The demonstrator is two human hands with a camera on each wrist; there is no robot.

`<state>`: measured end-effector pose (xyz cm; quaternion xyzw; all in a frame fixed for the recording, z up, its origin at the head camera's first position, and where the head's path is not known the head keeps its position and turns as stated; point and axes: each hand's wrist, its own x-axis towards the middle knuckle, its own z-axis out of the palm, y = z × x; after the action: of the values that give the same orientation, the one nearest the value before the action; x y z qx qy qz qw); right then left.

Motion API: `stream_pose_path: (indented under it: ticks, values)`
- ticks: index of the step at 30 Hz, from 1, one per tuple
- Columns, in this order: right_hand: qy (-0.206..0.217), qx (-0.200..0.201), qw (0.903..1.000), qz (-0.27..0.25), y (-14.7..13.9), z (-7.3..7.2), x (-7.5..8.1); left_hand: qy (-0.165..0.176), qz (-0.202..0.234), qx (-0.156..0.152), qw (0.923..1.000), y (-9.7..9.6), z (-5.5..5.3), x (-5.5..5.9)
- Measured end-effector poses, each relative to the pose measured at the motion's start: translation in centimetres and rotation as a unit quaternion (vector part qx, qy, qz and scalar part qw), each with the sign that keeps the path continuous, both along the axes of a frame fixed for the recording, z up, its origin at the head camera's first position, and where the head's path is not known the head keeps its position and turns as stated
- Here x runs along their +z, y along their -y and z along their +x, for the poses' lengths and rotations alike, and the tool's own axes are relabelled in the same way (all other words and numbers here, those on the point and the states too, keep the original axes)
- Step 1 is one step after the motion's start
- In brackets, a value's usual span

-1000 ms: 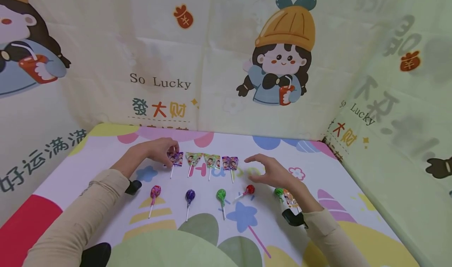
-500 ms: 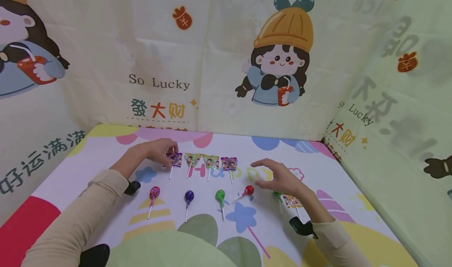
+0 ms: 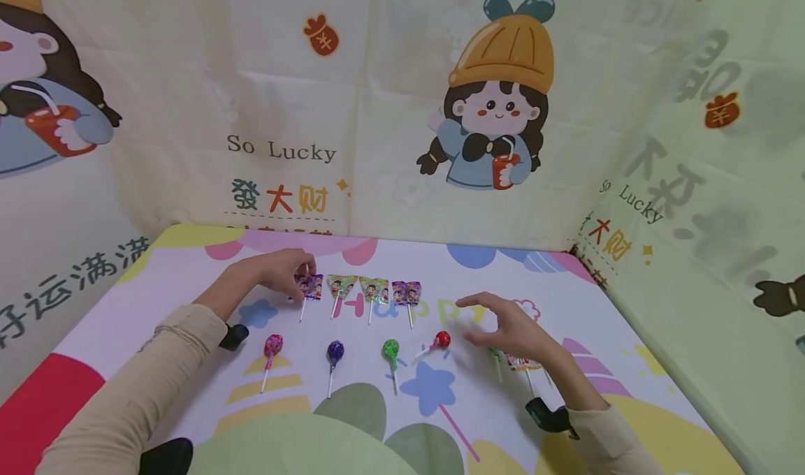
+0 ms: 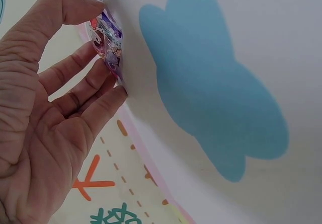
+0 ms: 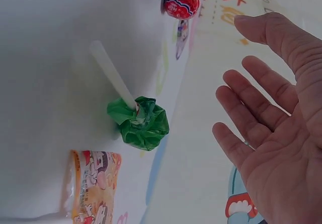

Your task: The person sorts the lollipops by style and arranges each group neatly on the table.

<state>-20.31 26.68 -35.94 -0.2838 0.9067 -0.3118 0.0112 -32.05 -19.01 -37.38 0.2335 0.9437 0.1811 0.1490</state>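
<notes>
1. Hovering spread above the bench (image 3: 189, 265), the right hand (image 3: 512, 328) holds nothing; in the right wrist view its fingers (image 5: 251, 100) are straight and apart.
2. Under and just beside that hand lie a green lollipop (image 5: 143, 123) and an orange flat-wrapped lollipop (image 5: 95, 186). In the head view they peek out at the wrist side of the hand, sticks pointing back toward the person. The right hand is far nearer to these two than the left.
3. Just left of the right fingertips lies the red lollipop (image 3: 442, 339), its stick slanting down-left. It ends a near row with a green-wrapped lollipop (image 3: 390, 350), a purple one (image 3: 335, 351) and a pink one (image 3: 273, 344), whose sticks run roughly toward the person.
4. Farther off, the left hand (image 3: 277, 272) pinches the purple flat-wrapped lollipop (image 3: 311, 286) between thumb and fingers, at the left end of a far row of four flat-wrapped lollipops (image 3: 374, 290). The wrapper stays low against the bench.
5. The bench cover is a smooth printed sheet with pastel shapes; cartoon-printed cloth (image 3: 497, 112) walls the back and right sides.
</notes>
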Motion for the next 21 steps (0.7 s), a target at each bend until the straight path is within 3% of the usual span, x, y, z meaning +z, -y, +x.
stream_pose_path:
  ticks: [21]
  values:
    - [-0.019,-0.009,0.9997,-0.014,-1.3,1.7,-0.9,-0.010,-0.007,-0.010,0.9999,-0.1,0.1,0.3]
